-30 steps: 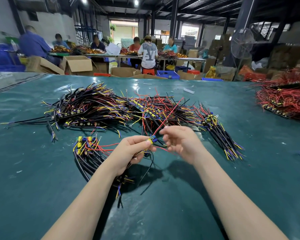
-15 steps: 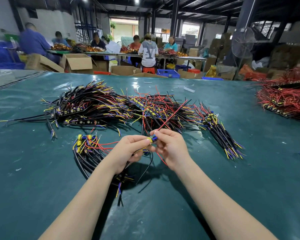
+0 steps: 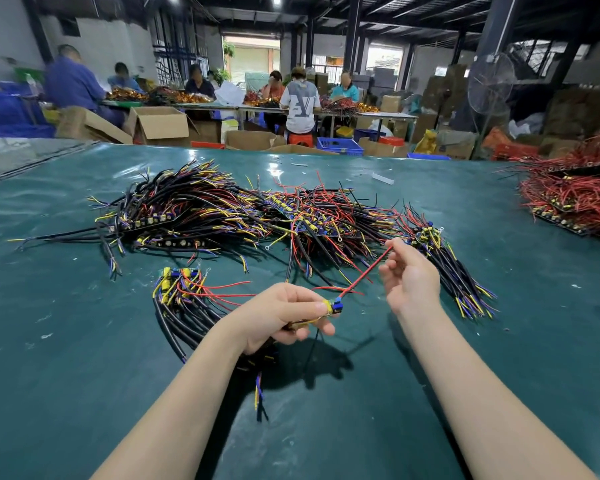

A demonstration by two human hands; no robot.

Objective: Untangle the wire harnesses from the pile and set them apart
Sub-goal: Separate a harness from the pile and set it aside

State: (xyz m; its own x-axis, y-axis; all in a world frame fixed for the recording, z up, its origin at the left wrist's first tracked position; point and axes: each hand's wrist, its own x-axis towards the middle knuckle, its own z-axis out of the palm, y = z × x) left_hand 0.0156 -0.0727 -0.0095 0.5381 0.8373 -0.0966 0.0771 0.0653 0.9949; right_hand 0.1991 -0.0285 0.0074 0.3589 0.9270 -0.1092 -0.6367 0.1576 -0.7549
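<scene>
A wide table (image 3: 84, 341) under a dark green cover fills most of the view. Across its middle sprawls the big pile (image 3: 243, 213) of wire harnesses, with black, yellow, blue and red leads tangled together and small boards among them. At the far right edge of the table lies a separate red heap (image 3: 575, 199) of wires, well apart from the pile. A long bundle (image 3: 465, 285) of black leads with yellow and blue tips trails off the pile's right end, just behind the right hand. Nearer the person, left of centre and apart from the pile, sits a small bundle (image 3: 181, 296) with yellow and blue parts at its top and black leads curving down toward the left forearm. The left hand (image 3: 281, 317) is lifted above the table beside that small bundle. Its grip is clamped round one harness (image 3: 331, 308), thumb on top, with the yellow and blue end sticking out past the fingers and dark leads hanging below the palm. The right hand (image 3: 409, 278) is held up to the right, apart from the left, its grip pinched on the far end of a red wire (image 3: 366, 271). That wire runs straight from the blue end of the harness up to the right hand.
</scene>
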